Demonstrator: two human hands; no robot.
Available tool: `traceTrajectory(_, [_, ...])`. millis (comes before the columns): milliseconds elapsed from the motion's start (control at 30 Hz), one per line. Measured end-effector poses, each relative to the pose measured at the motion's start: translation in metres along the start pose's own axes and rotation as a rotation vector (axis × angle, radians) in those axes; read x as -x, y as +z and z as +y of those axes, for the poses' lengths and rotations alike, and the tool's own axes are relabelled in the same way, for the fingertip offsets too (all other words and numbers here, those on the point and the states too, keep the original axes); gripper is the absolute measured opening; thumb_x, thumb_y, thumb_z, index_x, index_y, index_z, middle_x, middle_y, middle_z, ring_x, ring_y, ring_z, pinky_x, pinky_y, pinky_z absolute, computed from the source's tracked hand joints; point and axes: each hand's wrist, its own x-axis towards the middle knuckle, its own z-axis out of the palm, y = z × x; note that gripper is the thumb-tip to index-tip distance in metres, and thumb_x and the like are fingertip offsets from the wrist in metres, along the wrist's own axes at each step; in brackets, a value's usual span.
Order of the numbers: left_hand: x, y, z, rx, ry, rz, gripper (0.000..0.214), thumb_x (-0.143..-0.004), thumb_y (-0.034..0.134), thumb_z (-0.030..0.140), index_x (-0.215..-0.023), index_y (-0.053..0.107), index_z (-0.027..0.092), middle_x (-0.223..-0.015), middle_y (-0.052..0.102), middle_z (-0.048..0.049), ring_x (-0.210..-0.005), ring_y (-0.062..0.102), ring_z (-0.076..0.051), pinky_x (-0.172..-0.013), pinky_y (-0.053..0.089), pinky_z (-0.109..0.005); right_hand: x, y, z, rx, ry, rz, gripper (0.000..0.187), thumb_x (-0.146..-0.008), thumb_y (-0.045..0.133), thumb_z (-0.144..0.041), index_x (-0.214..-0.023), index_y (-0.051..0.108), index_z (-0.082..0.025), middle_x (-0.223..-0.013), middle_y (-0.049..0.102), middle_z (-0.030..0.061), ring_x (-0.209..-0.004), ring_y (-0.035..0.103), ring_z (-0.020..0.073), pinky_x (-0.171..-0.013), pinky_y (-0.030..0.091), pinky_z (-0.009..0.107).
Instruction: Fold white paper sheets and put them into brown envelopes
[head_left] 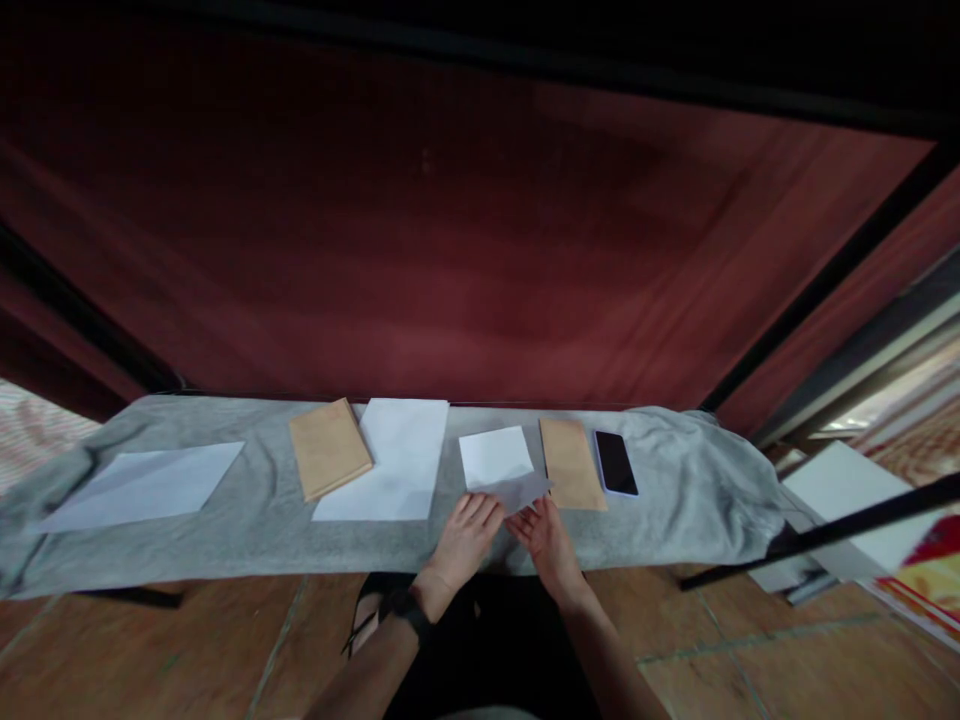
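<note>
- I have the sheet (496, 457) at the lower centre of the frame, lying on the cloth-covered bench (262, 535) with its near part lifted and in shadow.
- My left hand (466, 535) has its grip clamped on the near edge; my right hand (549, 548) pinches that edge close beside it, some fingers under the paper.
- I judge the step in hand to be turning up or folding that near part; whether it is one sheet or two, I cannot tell.
- The next move, I'd judge, calls for even edges and a light pull.
- Just right of the sheet lies a brown card (574, 465), near the lifted corner, then a phone (616, 463): little room that way.
- Toward the left, a strip of cloth parts it from the large sheet (405, 460), which a notebook (330, 450) overlaps.
- The bench's front edge runs under my wrists; the red panel (450, 250) bounds the back.
</note>
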Motion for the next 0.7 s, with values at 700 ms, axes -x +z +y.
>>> traceTrajectory(700, [0.016,0.059,-0.009,0.18,-0.405,-0.309,0.056,-0.102,0.033,0.045,-0.146,0.047,0.013,-0.157,0.04,-0.0157,-0.149,0.03,-0.029,-0.122,0.025,-0.05,0.016,-0.023,0.021,0.163,0.068,0.147,0.032,-0.07,0.07,-0.041,-0.096,0.064,-0.022,-0.106,0.075,0.0096,-0.1,0.07,0.0286,-0.084,0.057,0.042])
